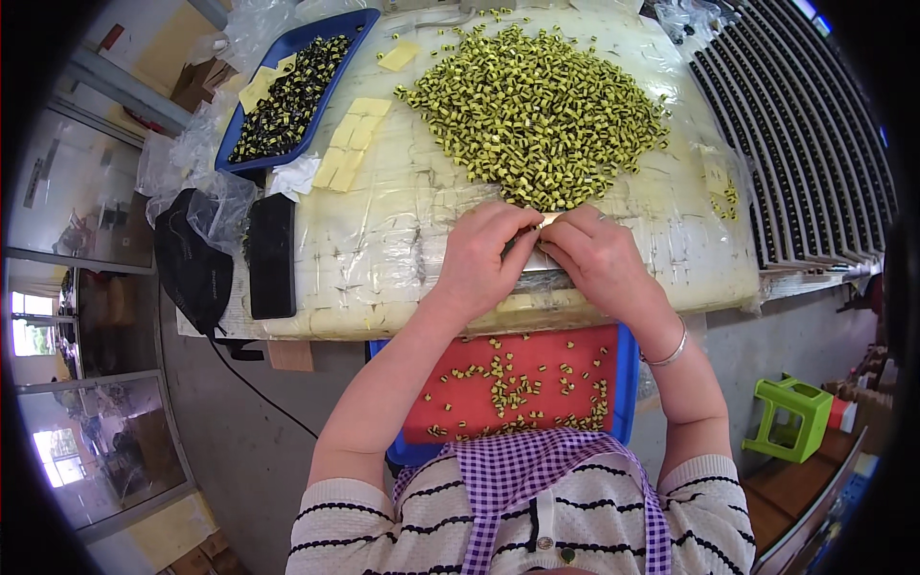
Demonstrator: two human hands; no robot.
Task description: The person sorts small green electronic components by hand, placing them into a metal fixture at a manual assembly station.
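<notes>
My left hand (482, 257) and my right hand (596, 253) meet at the near edge of a plastic-wrapped table (383, 240). Their fingertips pinch together around a small pale piece (546, 221), mostly hidden by the fingers. Just beyond the hands lies a big heap of small yellow-and-black parts (537, 105). Under my forearms, on my lap, a blue tray with a red liner (460, 359) holds several of the same small parts. A bracelet is on my right wrist.
A blue tray (359, 21) with dark parts and yellow slips sits at the far left. Yellow slips (350, 144) lie beside it. A black rectangular block (272, 254) and a black cloth item (192, 268) rest at the left edge. Racks of dark strips (805, 134) fill the right. A green stool (791, 414) stands on the floor.
</notes>
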